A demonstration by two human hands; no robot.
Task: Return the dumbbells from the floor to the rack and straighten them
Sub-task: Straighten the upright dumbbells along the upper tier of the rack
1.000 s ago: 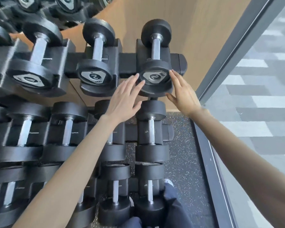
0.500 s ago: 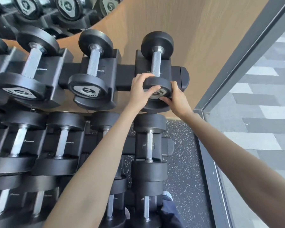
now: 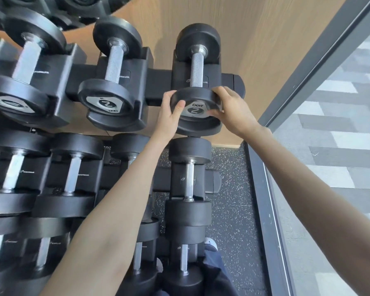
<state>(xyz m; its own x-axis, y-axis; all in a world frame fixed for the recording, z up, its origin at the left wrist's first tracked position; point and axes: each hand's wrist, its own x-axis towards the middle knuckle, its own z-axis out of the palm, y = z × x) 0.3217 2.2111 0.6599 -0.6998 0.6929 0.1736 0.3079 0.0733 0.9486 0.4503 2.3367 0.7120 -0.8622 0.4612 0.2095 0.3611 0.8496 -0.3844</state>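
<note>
A black dumbbell (image 3: 196, 67) marked 2 lies in the rightmost cradle of the top tier of the black rack (image 3: 158, 82). Its near head faces me, with the number label almost upside down. My left hand (image 3: 169, 116) grips the left edge of that head, thumb over its face. On the head's right edge my right hand (image 3: 233, 112) holds it, fingers curled round the rim. A second dumbbell marked 2 (image 3: 112, 82) sits in the cradle to the left.
Lower tiers hold more black dumbbells (image 3: 189, 180), and larger ones fill the left side (image 3: 21, 67). A wooden wall (image 3: 265, 39) stands behind the rack. A grey window frame (image 3: 263, 189) runs along the right above speckled rubber floor (image 3: 231, 210). My shoe (image 3: 210, 244) shows at the bottom.
My hands went from flat, open touch on the dumbbell's near head to curled grips on both sides of it. The number label has rotated. The camera has moved closer.
</note>
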